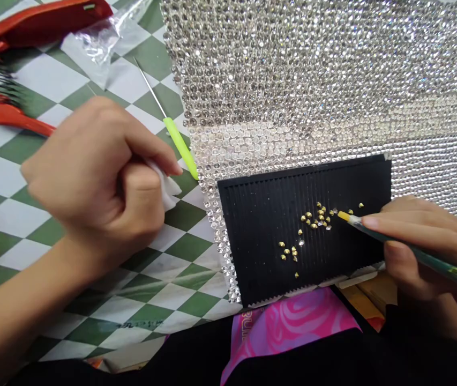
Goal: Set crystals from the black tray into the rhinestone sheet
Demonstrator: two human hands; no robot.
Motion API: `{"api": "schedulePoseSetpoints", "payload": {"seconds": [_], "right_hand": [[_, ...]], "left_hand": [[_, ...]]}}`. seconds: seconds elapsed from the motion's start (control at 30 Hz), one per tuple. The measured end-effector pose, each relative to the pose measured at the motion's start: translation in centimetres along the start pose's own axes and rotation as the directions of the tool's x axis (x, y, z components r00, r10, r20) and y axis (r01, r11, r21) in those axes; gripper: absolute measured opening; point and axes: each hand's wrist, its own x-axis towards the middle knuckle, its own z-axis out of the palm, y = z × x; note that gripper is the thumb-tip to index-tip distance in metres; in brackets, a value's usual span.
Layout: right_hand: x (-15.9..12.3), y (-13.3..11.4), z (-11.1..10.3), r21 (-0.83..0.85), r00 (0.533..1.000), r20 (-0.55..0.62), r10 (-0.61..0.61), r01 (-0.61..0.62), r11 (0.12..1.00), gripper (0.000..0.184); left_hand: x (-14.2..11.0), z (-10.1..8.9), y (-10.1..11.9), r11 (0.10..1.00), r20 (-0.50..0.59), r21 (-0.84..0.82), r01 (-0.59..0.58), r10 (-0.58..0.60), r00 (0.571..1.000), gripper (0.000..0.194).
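Note:
My right hand (pixel 417 241) is closed round a green picker pencil (pixel 425 257) at the right edge; its yellow tip touches the small rhinestones (pixel 316 220) scattered on a black ridged tray (pixel 268 225). The tray lies on a sheet of silver rhinestone mesh (pixel 324 80). My left hand (pixel 99 182) is curled shut over the checkered tablecloth, pinching a small white piece, perhaps tissue (pixel 167 187). A tool with a lime-green handle and a thin metal needle (pixel 178 140) lies just beyond the left hand, against the mesh's edge.
Red pliers-like tools (pixel 19 27) lie at the top left on the green-and-white checkered cloth (pixel 23 225), beside a clear plastic bag (pixel 103 43). A pink patterned item (pixel 292 321) and an orange box edge (pixel 373 295) sit below the tray.

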Motion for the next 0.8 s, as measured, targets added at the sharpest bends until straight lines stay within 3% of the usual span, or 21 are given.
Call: {"api": "schedulePoseSetpoints", "payload": {"seconds": [0.07, 0.17, 0.27, 0.43, 0.63, 0.73, 0.8], "right_hand": [[0.4, 0.3, 0.4, 0.009, 0.999, -0.032, -0.009, 0.009, 1.000, 0.041], [0.6, 1.1, 0.7, -0.007, 0.996, 0.009, -0.091, 0.091, 0.996, 0.048], [0.4, 1.4, 1.0, 0.001, 0.977, -0.084, -0.195, 0.196, 0.981, 0.046], [0.2, 0.7, 1.0, 0.014, 0.997, -0.076, -0.025, 0.026, 1.000, 0.037], [-0.2, 0.4, 0.7, -0.012, 0.996, -0.086, 0.000, -0.001, 1.000, 0.038], [-0.2, 1.3, 0.6, -0.030, 0.967, -0.235, 0.094, -0.104, 0.994, 0.029], [0.5, 2.7, 0.7, -0.064, 0.899, -0.391, 0.195, -0.238, 0.969, 0.022]], "left_hand": [[-0.1, 0.0, 0.0, 1.000, 0.006, 0.010, 0.009, -0.009, 1.000, 0.018], [-0.1, 0.0, 0.0, 1.000, 0.017, 0.015, 0.003, -0.004, 1.000, 0.019], [-0.1, 0.1, -0.1, 1.000, 0.015, 0.008, -0.027, 0.027, 1.000, 0.018], [-0.2, 0.3, 0.1, 1.000, -0.014, -0.005, -0.029, 0.028, 0.999, 0.016], [-0.1, 0.0, -0.1, 0.999, 0.006, 0.007, -0.041, 0.041, 0.999, 0.016], [-0.1, 0.3, 0.1, 0.999, 0.000, -0.004, -0.050, 0.050, 0.999, 0.017], [-0.2, 0.7, 0.4, 0.999, -0.037, -0.014, -0.039, 0.038, 0.999, 0.017]]}}
